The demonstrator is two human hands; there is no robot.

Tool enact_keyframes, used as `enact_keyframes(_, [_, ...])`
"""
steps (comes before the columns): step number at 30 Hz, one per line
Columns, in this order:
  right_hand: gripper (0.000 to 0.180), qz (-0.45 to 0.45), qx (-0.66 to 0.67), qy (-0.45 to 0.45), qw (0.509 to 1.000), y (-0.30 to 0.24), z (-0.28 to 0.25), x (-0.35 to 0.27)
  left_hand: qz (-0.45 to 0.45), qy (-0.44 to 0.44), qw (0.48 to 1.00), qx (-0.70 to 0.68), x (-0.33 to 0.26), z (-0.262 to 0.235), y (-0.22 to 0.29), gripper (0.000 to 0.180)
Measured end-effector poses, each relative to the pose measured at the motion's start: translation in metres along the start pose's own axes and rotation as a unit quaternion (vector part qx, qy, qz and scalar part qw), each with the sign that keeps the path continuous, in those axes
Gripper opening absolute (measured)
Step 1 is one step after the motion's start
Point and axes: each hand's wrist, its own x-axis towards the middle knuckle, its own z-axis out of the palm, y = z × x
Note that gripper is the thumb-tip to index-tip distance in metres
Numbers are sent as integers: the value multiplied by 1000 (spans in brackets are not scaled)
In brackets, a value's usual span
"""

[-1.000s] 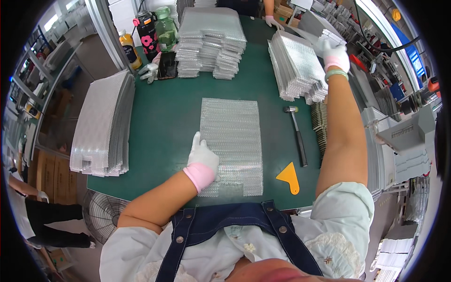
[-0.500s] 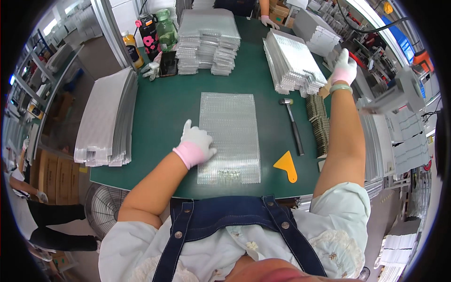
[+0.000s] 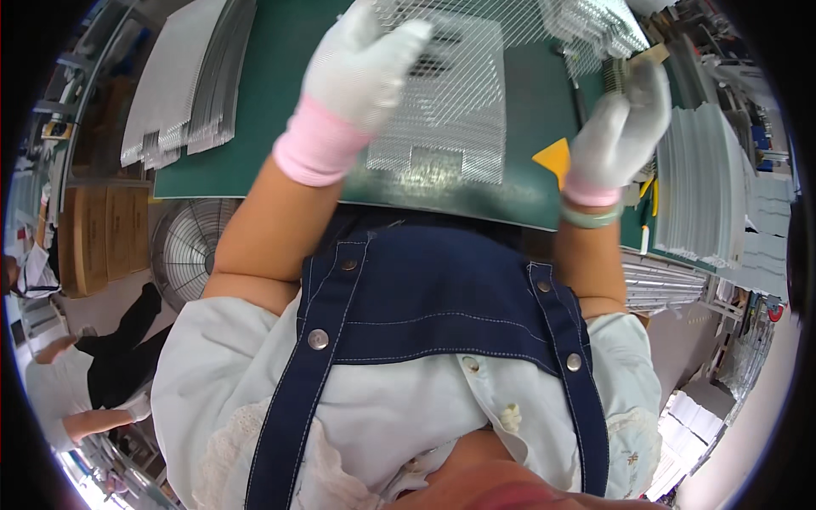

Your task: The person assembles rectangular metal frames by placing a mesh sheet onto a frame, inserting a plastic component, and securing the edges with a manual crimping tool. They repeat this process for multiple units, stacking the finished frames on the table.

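While green table bears silvery sheet, fan stands nearby.

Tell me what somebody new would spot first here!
Probably the big white-gloved left hand with its pink cuff, up near the top by the see-through sheet on the green table. Next might be the bright yellow scraper, right beside the gloved right hand. The round fan stands out too, below the table's left front corner.
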Motion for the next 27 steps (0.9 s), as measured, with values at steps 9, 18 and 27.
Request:
enact_keyframes(9, [71,305,-198,-249,897,7,-12,-72,-21,74,881,467,-42,-50,-76,69])
enact_keyframes(18, [74,296,-373,-389,789,40,5,-107,-205,-12,767,608,-35,-59,-126,81])
enact_keyframes(27, [71,345,-324,-396,787,46,0,-101,-201,-20,813,546,-27,-77,-127,79])
